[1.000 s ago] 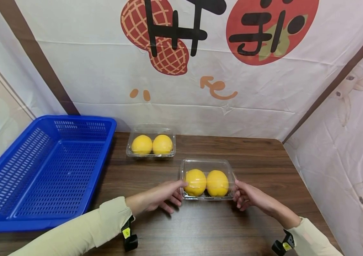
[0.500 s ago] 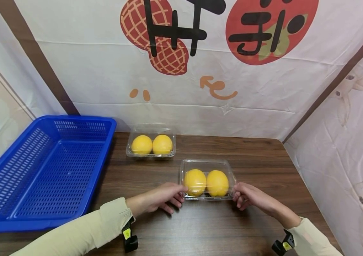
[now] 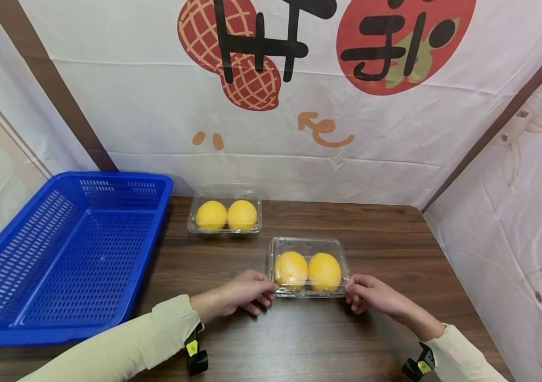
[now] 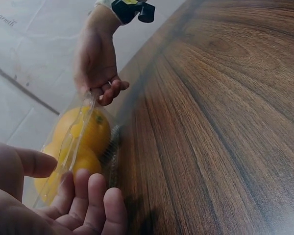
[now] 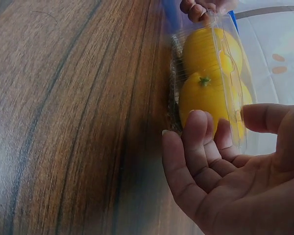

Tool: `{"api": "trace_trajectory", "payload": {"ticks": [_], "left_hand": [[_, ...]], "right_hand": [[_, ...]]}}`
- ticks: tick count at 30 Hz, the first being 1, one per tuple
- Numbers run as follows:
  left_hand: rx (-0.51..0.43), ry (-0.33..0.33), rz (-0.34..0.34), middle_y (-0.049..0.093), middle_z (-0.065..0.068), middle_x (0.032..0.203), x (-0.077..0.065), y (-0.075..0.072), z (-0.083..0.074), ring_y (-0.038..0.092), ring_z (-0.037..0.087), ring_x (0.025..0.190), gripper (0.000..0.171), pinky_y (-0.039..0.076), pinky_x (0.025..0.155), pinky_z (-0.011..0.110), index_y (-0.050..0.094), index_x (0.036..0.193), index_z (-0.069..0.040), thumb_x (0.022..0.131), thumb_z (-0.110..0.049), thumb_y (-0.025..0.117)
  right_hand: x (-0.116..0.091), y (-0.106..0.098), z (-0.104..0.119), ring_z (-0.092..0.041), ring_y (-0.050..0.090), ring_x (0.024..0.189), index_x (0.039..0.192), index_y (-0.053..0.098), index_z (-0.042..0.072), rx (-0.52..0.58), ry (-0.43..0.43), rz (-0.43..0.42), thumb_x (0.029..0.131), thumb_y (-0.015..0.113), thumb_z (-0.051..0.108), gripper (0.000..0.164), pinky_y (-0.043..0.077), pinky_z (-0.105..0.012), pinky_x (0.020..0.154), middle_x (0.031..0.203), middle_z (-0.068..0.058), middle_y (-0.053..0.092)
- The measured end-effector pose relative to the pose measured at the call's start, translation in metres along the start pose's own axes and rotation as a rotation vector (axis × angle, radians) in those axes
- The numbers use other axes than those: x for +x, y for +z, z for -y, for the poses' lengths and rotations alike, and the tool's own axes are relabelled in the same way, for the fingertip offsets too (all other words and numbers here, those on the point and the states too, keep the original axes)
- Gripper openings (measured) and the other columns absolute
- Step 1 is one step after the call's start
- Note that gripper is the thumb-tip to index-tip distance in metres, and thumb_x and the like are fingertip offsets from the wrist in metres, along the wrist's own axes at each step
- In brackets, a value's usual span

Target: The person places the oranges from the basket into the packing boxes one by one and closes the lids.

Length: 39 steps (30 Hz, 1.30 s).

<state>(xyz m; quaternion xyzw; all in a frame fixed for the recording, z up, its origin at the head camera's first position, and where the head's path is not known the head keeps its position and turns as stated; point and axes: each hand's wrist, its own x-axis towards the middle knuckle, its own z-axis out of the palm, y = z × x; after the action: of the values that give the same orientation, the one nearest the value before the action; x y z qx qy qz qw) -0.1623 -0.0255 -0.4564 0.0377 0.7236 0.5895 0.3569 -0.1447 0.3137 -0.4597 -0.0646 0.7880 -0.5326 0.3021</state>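
A clear plastic clamshell box [image 3: 309, 245] with two yellow oranges in it rests on the table, its lid down over the fruit. My left hand [image 3: 244, 292] pinches the front left corner of its rim between thumb and fingers. At the front right corner my right hand [image 3: 376, 294] does the same. The left wrist view shows the left thumb [image 4: 36, 162] on the lid's lip, other fingers below it. In the right wrist view the near orange [image 5: 203, 98] shows a green stem end, and the right thumb [image 5: 264, 117] presses the lip.
A second clamshell box [image 3: 225, 194] with two yellow oranges stands farther back, near the printed cloth wall [image 3: 271, 164]. To the left lies a large blue perforated basket [image 3: 153, 254]. Wood-grain table [image 3: 385, 228] surrounds the near box.
Both hands have come slightly down and nearer along the box's front corners. The lid's front edge sits lower than before. The rear box and basket have not moved.
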Motion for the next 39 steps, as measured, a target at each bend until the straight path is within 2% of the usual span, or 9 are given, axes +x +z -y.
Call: {"api": "trace_trajectory", "payload": {"ticks": [8, 27, 39], "left_hand": [[0.011, 0.002, -0.004, 0.063, 0.001, 0.079, 0.0014, 0.0008, 0.0007, 0.057, 0.009, 0.065, 0.019, 0.049, 0.049, 0.019, 0.066, 0.091, -0.001, 0.097, -0.017, 0.061], [0.060, 0.064, 0.017, 0.064, -0.002, 0.075, -0.0002, -0.0013, -0.0002, 0.058, 0.008, 0.065, 0.023, 0.047, 0.049, 0.019, 0.070, 0.091, 0.004, 0.097, -0.015, 0.059], [0.093, 0.059, -0.001, 0.066, -0.001, 0.075, 0.0008, 0.0004, -0.0012, 0.059, 0.009, 0.065, 0.021, 0.044, 0.049, 0.018, 0.070, 0.090, 0.005, 0.097, -0.012, 0.061]], "right_hand": [[-0.0007, 0.0016, 0.0007, -0.017, 0.062, 0.075, 0.100, 0.056, -0.005, 0.016, -0.004, 0.012, 0.108, 0.047, 0.019, 0.026, 0.057, -0.032, 0.069, 0.086, -0.005, 0.061], [-0.0007, 0.0047, 0.0043, -0.016, 0.060, 0.072, 0.097, 0.055, -0.004, 0.036, 0.009, 0.026, 0.108, 0.044, 0.017, 0.026, 0.056, -0.033, 0.068, 0.081, -0.004, 0.058], [-0.0018, 0.0059, 0.0031, -0.016, 0.060, 0.071, 0.096, 0.054, -0.005, 0.054, -0.002, 0.037, 0.108, 0.042, 0.015, 0.027, 0.056, -0.033, 0.067, 0.079, -0.004, 0.057]]}}
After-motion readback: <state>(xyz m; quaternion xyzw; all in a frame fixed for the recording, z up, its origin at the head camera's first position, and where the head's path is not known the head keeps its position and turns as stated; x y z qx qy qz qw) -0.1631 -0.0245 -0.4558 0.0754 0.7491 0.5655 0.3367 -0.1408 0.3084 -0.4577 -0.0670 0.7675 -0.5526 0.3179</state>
